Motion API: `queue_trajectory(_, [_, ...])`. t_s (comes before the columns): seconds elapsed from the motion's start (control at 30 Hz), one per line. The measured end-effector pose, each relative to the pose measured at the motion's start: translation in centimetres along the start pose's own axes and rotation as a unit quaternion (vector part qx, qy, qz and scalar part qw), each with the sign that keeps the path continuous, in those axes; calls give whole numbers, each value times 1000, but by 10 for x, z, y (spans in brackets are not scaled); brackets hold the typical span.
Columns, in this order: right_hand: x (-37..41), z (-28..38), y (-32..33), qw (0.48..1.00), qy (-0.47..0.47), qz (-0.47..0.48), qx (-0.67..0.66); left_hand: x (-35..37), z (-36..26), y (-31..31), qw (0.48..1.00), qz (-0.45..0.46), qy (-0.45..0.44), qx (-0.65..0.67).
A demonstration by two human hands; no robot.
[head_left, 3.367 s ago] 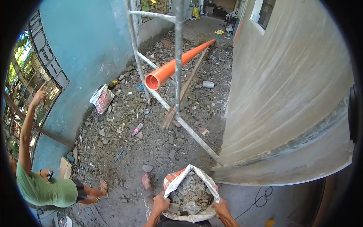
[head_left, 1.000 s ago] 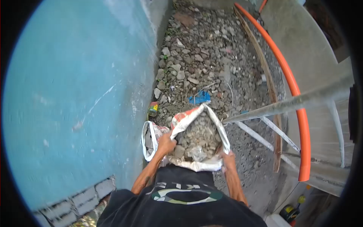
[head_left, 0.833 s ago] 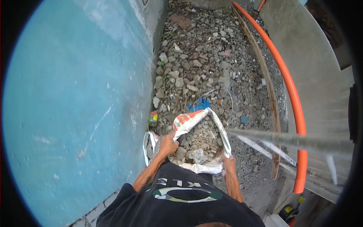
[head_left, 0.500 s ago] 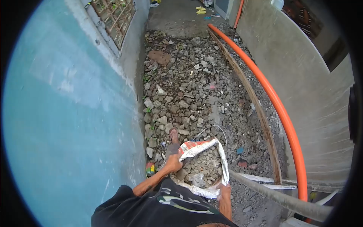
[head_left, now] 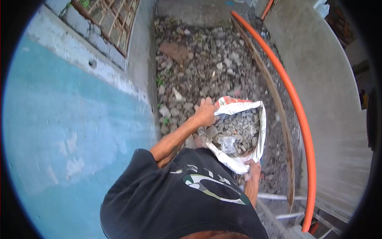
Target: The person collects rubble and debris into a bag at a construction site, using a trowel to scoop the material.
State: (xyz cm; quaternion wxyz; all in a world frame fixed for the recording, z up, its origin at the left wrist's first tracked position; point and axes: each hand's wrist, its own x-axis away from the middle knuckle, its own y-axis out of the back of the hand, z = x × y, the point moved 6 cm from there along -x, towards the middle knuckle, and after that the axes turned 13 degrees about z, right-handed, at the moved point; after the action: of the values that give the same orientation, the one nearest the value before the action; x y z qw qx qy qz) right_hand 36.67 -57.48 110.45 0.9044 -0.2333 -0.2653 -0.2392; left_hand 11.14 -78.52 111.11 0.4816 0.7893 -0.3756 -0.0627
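A white woven sack (head_left: 260, 133) with an orange-red patch on its far rim stands open at the top in front of me. Grey rubble (head_left: 240, 129) fills it, and a crumpled clear plastic bag (head_left: 227, 145) lies on the stones. My left hand (head_left: 205, 112) is closed on the sack's far left rim, its fingertips partly hidden. At the near right corner, my right hand (head_left: 253, 170) grips the rolled rim. Whether the sack's base touches the ground is hidden.
Loose broken stones (head_left: 191, 83) cover the passage floor. A blue-painted wall (head_left: 87, 127) runs along the left, a grey wall (head_left: 326, 99) along the right. An orange pipe (head_left: 296, 101) and a wooden plank (head_left: 278, 105) lie lengthwise on the right.
The sack and both hands have moved forward, higher and rightward in view. The head view has tilted down and shifted, so the yellow sandals at the passage end are out of sight.
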Motion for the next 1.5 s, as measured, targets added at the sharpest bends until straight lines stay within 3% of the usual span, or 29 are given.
queue_trajectory(0.03, [-19, 6, -3, 988, -43, -14, 145, -31, 37, -13, 992, 94, 13, 87])
queue_trajectory(0.07, [-46, 14, 5, 957, -60, -35, 283, -38, 40, 11, 965, -28, -100, 240])
queue_trajectory(0.1, [-80, 12, 20, 906, -25, -46, 420, -51, 44, 23, 959, -79, -115, 245])
queue_trajectory(0.13, [-127, 11, 21, 920, 88, -36, 380, -74, 58, 26, 929, -108, -100, 341])
queue_trajectory(0.17, [-155, 31, -7, 940, 66, -22, 334, -97, 72, 28, 885, -143, -91, 433])
queue_trajectory(0.23, [-204, 41, -31, 980, -34, 3, 196, -134, 79, 66, 938, -60, 46, 339])
queue_trajectory(0.27, [-212, 56, -38, 951, -72, -18, 299, -145, 86, 65, 937, -79, 32, 338])
queue_trajectory(0.3, [-247, 90, -67, 920, -75, -35, 383, -188, 98, 93, 943, -112, -9, 313])
queue_trajectory(0.33, [-274, 111, -95, 967, -18, -33, 250, -226, 108, 111, 949, -59, 26, 309])
queue_trajectory(0.4, [-354, 126, -112, 974, 18, -52, 218, -284, 128, 154, 960, -21, 40, 275])
queue_trajectory(0.47, [-420, 164, -141, 985, -31, -41, 164, -360, 174, 165, 974, -3, 76, 216])
queue_trajectory(0.57, [-491, 199, -184, 997, -53, -27, 42, -404, 191, 233, 957, -20, 89, 275])
queue_trajectory(0.63, [-531, 219, -207, 992, -80, -32, 96, -431, 218, 262, 945, -39, 110, 307])
queue_trajectory(0.7, [-595, 249, -264, 983, -108, -69, 132, -499, 279, 302, 954, 12, 117, 277])
queue_trajectory(0.8, [-657, 284, -345, 993, -86, -48, 67, -552, 353, 329, 892, 58, 217, 392])
queue_trajectory(0.9, [-741, 308, -433, 997, -20, -70, -1, -633, 427, 377, 931, 29, 119, 345])
queue_trajectory(0.93, [-785, 310, -434, 990, 6, -88, 107, -669, 439, 403, 981, -184, -46, 49])
queue_trajectory(0.97, [-785, 310, -431, 968, 1, -105, 227, -705, 480, 399, 972, -104, -4, 211])
queue_trajectory(1.0, [-770, 325, -452, 974, -56, -111, 188, -720, 484, 433, 954, -19, 88, 285])
queue_trajectory(1.03, [-799, 359, -497, 982, -75, -113, 130, -735, 473, 496, 920, -20, 58, 386])
queue_trajectory(1.07, [-814, 411, -530, 987, -38, -100, 120, -757, 455, 556, 924, -54, 14, 378])
queue_trajectory(1.17, [-854, 446, -595, 997, -8, -55, 56, -799, 492, 614, 913, -57, 3, 403])
queue_trajectory(1.2, [-881, 457, -602, 987, -33, -66, 143, -826, 512, 640, 908, -70, -3, 413])
queue_trajectory(1.23, [-916, 475, -627, 970, -46, -76, 227, -848, 529, 662, 912, -148, -34, 381])
queue_trajectory(1.3, [-954, 503, -671, 936, -93, -52, 336, -875, 552, 691, 909, -171, -50, 377])
queue_trajectory(1.37, [-1036, 489, -690, 983, -45, -29, 174, -922, 604, 704, 905, -192, -37, 379])
queue_trajectory(1.43, [-1114, 521, -745, 982, -36, -33, 185, -984, 661, 737, 912, -118, 33, 392])
queue_trajectory(1.5, [-1208, 547, -790, 974, -98, 5, 206, -1058, 726, 770, 927, -81, 81, 356])
